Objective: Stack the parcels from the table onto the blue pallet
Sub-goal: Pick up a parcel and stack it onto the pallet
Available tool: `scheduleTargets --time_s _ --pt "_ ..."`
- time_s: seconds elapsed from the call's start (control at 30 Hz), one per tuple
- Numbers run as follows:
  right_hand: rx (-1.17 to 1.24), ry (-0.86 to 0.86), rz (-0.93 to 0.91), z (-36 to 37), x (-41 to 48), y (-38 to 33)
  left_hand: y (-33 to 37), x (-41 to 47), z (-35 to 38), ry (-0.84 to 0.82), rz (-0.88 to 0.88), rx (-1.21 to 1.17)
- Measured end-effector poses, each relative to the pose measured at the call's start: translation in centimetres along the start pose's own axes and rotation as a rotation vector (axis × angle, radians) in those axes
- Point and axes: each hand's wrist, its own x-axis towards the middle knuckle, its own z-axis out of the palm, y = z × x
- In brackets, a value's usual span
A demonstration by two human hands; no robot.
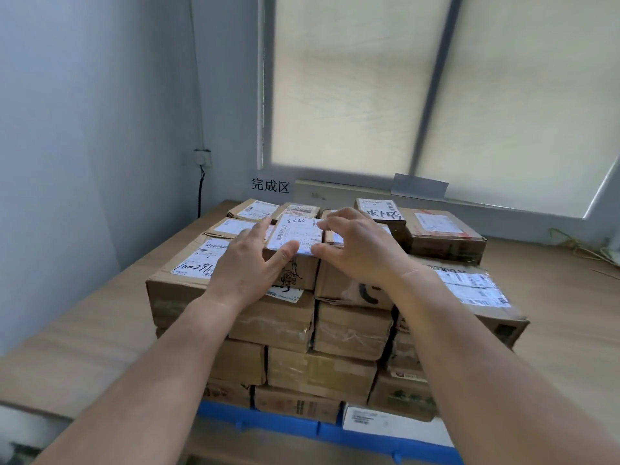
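A tall stack of brown cardboard parcels (292, 367) stands on the blue pallet (268, 422), whose front edge shows below the stack. On the top layer sits a small brown parcel (297, 236) with a white shipping label. My left hand (250, 268) rests against its left side with the thumb on the front edge. My right hand (359, 248) curls over its right side, fingers spread on top. Both hands touch this parcel while it sits on the stack.
A grey wall stands close on the left, and a window with a drawn blind lies behind the stack. A white paper sign (270, 185) hangs at the sill. Light wooden flooring (84, 330) surrounds the pallet. A white box (379, 422) sits at the stack's lower right.
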Motion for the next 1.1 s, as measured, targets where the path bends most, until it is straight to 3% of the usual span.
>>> scheduleTargets --time_s 0.27,0.8,1.1 --pt "-0.029 0.161 -0.006 -4.1 -6.1 5.0 7.4 -2.7 2.1 0.221 0.123 0.114" --pt "-0.135 0.299 0.274 -12.2 -22.5 23.4 29.4 -7.1 18.1 0.063 0.453 0.057" --pt "-0.217 0.19 0.472 -12.6 -33.0 33.1 37.1 -12.5 30.7 -0.05 0.494 0.04"
